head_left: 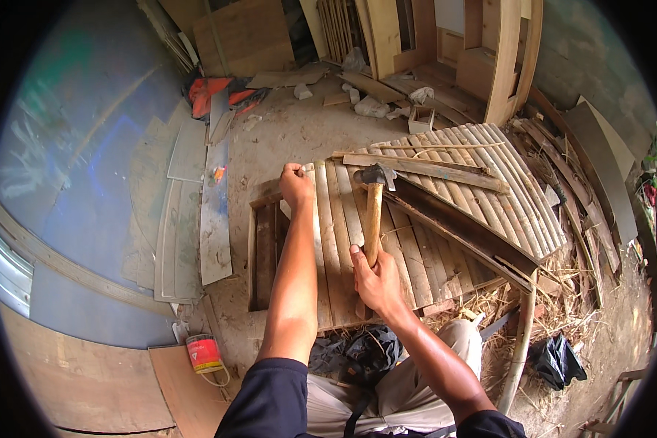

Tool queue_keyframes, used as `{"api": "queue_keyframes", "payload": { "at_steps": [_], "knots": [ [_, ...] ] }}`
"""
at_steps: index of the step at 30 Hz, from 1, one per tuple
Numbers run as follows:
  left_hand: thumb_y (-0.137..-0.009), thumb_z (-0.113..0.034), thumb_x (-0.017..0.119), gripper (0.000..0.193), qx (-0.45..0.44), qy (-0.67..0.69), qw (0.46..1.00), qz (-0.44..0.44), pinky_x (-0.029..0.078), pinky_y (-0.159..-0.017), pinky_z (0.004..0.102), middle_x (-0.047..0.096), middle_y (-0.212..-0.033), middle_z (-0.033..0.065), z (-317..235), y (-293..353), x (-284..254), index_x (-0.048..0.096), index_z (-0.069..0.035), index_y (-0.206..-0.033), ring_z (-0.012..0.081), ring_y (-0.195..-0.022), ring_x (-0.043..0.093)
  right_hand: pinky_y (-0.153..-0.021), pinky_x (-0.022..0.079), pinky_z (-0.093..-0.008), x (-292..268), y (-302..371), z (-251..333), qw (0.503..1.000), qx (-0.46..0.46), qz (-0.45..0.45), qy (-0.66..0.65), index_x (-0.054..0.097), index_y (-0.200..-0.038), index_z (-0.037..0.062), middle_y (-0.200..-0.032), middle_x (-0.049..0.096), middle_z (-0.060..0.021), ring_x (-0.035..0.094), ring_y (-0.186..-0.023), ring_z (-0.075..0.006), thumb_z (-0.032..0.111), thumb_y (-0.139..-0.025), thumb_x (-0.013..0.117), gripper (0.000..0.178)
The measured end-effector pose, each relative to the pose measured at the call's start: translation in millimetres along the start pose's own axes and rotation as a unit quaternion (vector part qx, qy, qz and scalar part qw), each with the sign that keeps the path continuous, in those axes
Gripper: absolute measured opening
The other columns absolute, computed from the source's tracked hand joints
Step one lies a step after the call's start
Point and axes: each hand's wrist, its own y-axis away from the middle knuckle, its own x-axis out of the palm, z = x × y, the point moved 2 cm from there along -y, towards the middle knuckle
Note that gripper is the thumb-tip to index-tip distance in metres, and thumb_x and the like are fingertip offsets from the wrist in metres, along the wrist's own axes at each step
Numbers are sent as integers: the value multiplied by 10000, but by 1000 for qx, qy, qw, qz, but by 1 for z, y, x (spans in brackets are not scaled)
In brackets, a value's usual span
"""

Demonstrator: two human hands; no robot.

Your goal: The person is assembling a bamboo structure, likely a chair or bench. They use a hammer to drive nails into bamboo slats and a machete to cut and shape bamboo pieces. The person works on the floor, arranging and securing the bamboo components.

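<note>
My right hand [379, 281] is wrapped round the wooden handle of a claw hammer [373, 219]. Its dark metal head is uppermost, above the slatted panel. Round pole slats [336, 219], pale brown like bamboo, lie side by side across a low wooden frame [252, 252]. At the far end of the leftmost slat, my left hand [297, 186] is closed with the fingers pinched together; what they hold is hidden. A rusty metal channel bar [460, 233] lies diagonally over the slats, right of the hammer. Beyond it a wooden batten [431, 171] rests across them.
A red and yellow tin [204, 354] with a wire handle stands at the lower left. Dry straw [445, 321] and black plastic bags [558, 361] lie near my knees. Wooden boards [244, 36] lean at the back. Long planks [215, 212] lie on the floor at left.
</note>
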Motion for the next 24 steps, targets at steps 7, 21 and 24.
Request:
{"api": "queue_keyframes", "payload": {
  "at_steps": [7,21,24],
  "knots": [
    [-882,-63,654,70,35,-30,999,-7,528,-714,426,709,-908,164,-2,1,0,672,-39,-945,358,-833,679,-437,429,-282,1,-1,-4,1000,6,1,28,526,-725,53,-543,521,-2,536,-466,-105,370,-1007,580,427],
    [-866,-55,635,100,27,-44,999,3,538,-739,438,717,-940,177,-6,2,-4,704,-30,-934,363,-872,689,-443,434,-288,0,-1,-2,1000,-16,3,22,522,-719,53,-531,518,-5,545,-465,-109,369,-1008,577,432],
    [-861,-53,627,110,31,-53,998,1,540,-747,443,716,-945,185,-6,2,-3,708,-22,-930,370,-879,687,-473,403,-338,0,0,0,1000,4,6,13,544,-738,24,-534,504,-34,502,-495,-124,359,-993,588,424]
  ]
}}
